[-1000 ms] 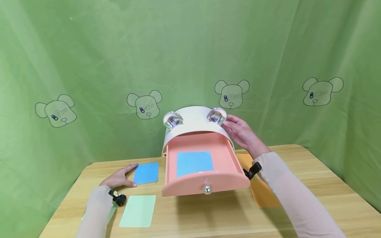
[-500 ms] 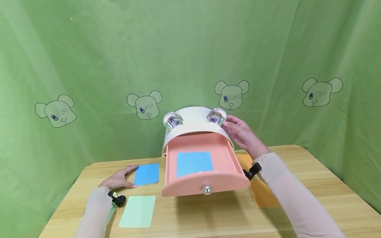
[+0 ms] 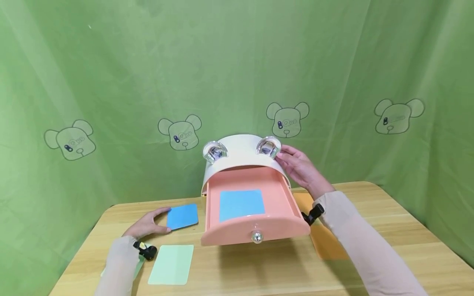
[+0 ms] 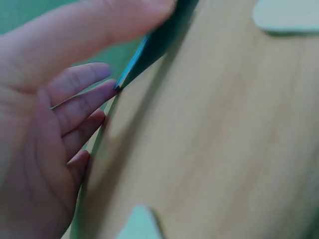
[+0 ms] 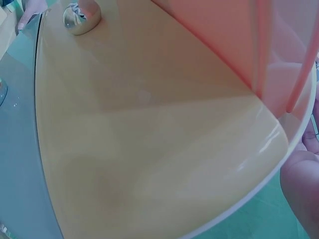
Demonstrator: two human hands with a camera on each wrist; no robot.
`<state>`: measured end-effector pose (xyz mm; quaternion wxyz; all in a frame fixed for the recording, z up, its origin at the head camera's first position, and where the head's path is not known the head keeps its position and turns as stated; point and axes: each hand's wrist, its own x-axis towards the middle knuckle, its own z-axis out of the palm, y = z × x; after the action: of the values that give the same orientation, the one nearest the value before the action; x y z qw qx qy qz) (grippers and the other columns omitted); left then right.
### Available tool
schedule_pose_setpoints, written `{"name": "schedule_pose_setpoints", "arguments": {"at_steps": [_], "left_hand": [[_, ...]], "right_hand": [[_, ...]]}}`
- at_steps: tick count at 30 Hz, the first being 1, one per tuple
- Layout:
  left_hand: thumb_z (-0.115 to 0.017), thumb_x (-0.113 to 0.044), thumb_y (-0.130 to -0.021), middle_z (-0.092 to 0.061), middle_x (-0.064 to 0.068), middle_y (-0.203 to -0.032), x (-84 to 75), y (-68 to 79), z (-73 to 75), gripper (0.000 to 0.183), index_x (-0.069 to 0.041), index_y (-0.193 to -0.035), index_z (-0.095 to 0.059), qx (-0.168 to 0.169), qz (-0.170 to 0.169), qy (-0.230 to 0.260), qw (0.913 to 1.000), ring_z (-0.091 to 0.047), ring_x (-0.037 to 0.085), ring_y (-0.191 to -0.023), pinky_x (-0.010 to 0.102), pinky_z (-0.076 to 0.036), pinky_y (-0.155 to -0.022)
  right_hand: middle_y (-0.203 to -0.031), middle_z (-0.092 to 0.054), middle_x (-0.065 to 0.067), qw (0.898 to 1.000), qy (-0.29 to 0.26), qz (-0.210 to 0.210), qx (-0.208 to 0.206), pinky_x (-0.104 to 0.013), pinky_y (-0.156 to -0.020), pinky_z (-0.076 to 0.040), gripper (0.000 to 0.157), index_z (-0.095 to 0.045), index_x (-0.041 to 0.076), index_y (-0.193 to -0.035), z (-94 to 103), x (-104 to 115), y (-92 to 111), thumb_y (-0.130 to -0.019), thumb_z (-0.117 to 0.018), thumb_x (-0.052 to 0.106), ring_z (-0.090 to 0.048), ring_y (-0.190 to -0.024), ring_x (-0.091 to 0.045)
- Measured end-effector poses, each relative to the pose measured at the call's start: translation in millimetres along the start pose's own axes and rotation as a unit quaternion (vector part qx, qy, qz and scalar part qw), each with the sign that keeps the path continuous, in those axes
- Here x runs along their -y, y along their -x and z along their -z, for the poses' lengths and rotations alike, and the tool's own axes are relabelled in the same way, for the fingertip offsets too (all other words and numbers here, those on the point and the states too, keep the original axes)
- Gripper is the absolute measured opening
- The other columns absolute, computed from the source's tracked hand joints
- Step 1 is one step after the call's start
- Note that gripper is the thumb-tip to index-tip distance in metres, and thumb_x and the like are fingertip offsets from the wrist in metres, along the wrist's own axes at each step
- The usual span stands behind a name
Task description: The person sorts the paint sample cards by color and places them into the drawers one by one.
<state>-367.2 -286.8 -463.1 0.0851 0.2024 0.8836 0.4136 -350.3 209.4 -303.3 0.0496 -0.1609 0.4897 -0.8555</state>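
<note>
1. We had the blue card in the left hand, held at its left edge between thumb and fingers, over the table to the left of the box.
2. We noted the change: one second earlier the card appeared flat; at this moment it was tilted, its near right corner raised, its underside visible in the left wrist view.
3. We kept the right hand in the same place, fingertips at the silver eye; we could not tell whether it gripped.
4. We observed the drawer still pulled out, the second blue card unmoved inside it.
5. We found the green card in its earlier position, near the left hand.
</note>
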Motion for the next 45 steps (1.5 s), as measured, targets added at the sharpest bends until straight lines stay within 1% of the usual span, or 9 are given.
{"name": "schedule_pose_setpoints", "arguments": {"at_steps": [6, 10, 16, 23, 27, 31, 35, 41, 45], "left_hand": [[-0.075, -0.027, -0.079, -0.032, 0.021, -0.148, 0.1, 4.0, 2.3, 0.081, 0.001, -0.143, -0.034, -0.011, 0.007, 0.014, 0.9998, -0.020, 0.043, -0.138, 0.062, -0.018, -0.109], [-0.072, -0.029, -0.082, -0.028, 0.022, -0.150, -13.0, 10.1, 9.0, 0.078, -0.002, -0.144, -0.033, -0.016, 0.007, -0.003, 0.9998, -0.019, 0.048, -0.136, 0.069, -0.020, -0.103], [-0.071, -0.033, -0.082, -0.030, 0.022, -0.149, -48.9, 26.7, 27.1, 0.077, -0.008, -0.145, -0.035, -0.039, -0.007, -0.046, 0.9982, -0.023, 0.052, -0.133, 0.072, -0.028, -0.097], [-0.071, -0.027, -0.083, -0.032, 0.022, -0.148, -98.4, 45.7, 42.9, 0.074, -0.004, -0.144, -0.035, -0.060, -0.079, -0.070, 0.9926, -0.026, 0.049, -0.132, 0.069, -0.028, -0.099], [-0.071, -0.023, -0.083, -0.033, 0.024, -0.147, -126.7, 52.9, 47.6, 0.073, -0.002, -0.143, -0.035, -0.066, -0.121, -0.100, 0.9854, -0.027, 0.048, -0.132, 0.069, -0.027, -0.099], [-0.071, -0.019, -0.083, -0.032, 0.023, -0.147, -152.1, 59.9, 51.0, 0.072, -0.004, -0.144, -0.034, -0.076, -0.148, -0.114, 0.9795, -0.027, 0.047, -0.133, 0.070, -0.027, -0.099], [-0.070, -0.018, -0.083, -0.034, 0.018, -0.147, -175.8, 65.4, 47.0, 0.072, -0.009, -0.145, -0.035, -0.072, -0.179, -0.117, 0.9743, -0.029, 0.042, -0.133, 0.068, -0.027, -0.099], [-0.073, -0.015, -0.080, -0.041, 0.010, -0.144, -208.3, 64.1, 30.6, 0.073, -0.009, -0.144, -0.037, -0.064, -0.246, -0.135, 0.9577, -0.037, 0.026, -0.130, 0.059, -0.034, -0.100], [-0.072, -0.017, -0.080, -0.042, 0.010, -0.144, -223.5, 60.4, 15.8, 0.072, -0.008, -0.143, -0.038, -0.055, -0.264, -0.132, 0.9540, -0.038, 0.026, -0.130, 0.058, -0.036, -0.100]], "right_hand": [[-0.103, -0.067, -0.003, 1.000, 0.014, -0.002, -0.007, -0.019, -0.089, -0.049, 0.026, -0.066, 0.011, -0.100, 0.5, -3, 1, -0.090, -0.052, -0.008, -0.063, -0.095, -0.012], [-0.103, -0.067, -0.003, 1.000, 0.016, 0.002, -0.006, -0.018, -0.090, -0.048, 0.025, -0.066, 0.011, -0.100, 3.3, -4, 2, -0.090, -0.052, -0.007, -0.063, -0.095, -0.012], [-0.103, -0.067, -0.003, 1.000, 0.019, 0.002, -0.013, -0.018, -0.090, -0.048, 0.026, -0.066, 0.011, -0.100, 3.3, -6, 3, -0.091, -0.050, -0.007, -0.063, -0.095, -0.011], [-0.102, -0.066, -0.002, 0.999, 0.025, 0.001, -0.020, -0.018, -0.089, -0.048, 0.027, -0.066, 0.013, -0.099, 0.8, -6, 3, -0.092, -0.048, -0.007, -0.063, -0.094, -0.011], [-0.102, -0.067, -0.002, 1.000, 0.023, 0.005, -0.018, -0.017, -0.089, -0.048, 0.026, -0.066, 0.012, -0.100, 0.3, -6, 3, -0.091, -0.050, -0.007, -0.063, -0.095, -0.011], [-0.103, -0.067, -0.002, 1.000, 0.020, 0.009, -0.014, -0.017, -0.090, -0.048, 0.026, -0.066, 0.013, -0.100, 0.9, -6, 3, -0.091, -0.051, -0.007, -0.063, -0.095, -0.011], [-0.103, -0.067, -0.001, 0.999, 0.027, 0.008, -0.015, -0.017, -0.089, -0.048, 0.027, -0.066, 0.014, -0.099, 0.4, -6, 3, -0.091, -0.050, -0.007, -0.063, -0.094, -0.010], [-0.105, -0.066, -0.001, 0.999, 0.033, 0.011, -0.016, -0.017, -0.091, -0.047, 0.026, -0.064, 0.013, -0.101, -0.9, -4, 3, -0.091, -0.051, -0.006, -0.062, -0.097, -0.010], [-0.104, -0.066, -0.002, 0.999, 0.030, 0.009, -0.018, -0.018, -0.090, -0.048, 0.025, -0.065, 0.013, -0.101, -1.1, -2, 3, -0.090, -0.053, -0.006, -0.063, -0.096, -0.011]]}}
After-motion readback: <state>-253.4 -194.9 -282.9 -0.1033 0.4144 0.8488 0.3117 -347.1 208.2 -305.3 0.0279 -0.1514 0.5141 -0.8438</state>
